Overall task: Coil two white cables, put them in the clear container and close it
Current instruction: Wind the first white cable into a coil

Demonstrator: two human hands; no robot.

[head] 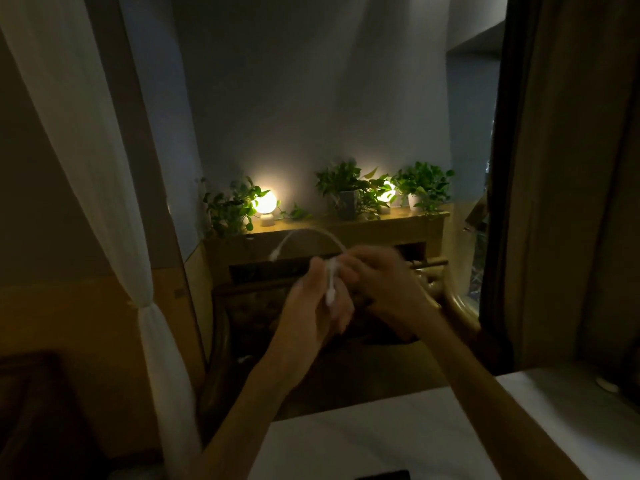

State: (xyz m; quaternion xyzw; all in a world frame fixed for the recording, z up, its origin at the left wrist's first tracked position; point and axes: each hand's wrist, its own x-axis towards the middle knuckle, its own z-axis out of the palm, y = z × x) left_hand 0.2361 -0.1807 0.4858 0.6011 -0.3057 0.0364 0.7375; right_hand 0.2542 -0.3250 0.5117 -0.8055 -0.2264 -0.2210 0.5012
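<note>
- Wall (311, 98): pale, dimly lit, fills the upper middle.
- Sheer curtain (86, 133): white, falls along the left side and is gathered in a tie low down.
- Heavy drape (571, 168): dark, hangs at the right edge.
- Table surface (398, 441): white, at the bottom of the view, beneath the forearms.
- Shelf (346, 226): wooden, against the wall, behind the hands.
- Right hand (384, 282): raised above the table, back toward the camera, fingers curled inward, their tips closed on the top of the folded cable. Blurred.
- Left hand (311, 306): raised just beside the right hand and touching it, thumb up, fingers curled, pinching the folded strands from the left.
- Plants, three, leafy, potted, along the shelf: left (232, 209), middle (346, 188), right (426, 185).
- Globe lamps, two, lit, on the shelf: left (265, 203), right (388, 194) partly behind leaves.
- White cable (331, 282): held in the air between both hands, well above the table. Short folded strands hang down from the grip. One free end arcs up and over to the left, ending in a plug.
</note>
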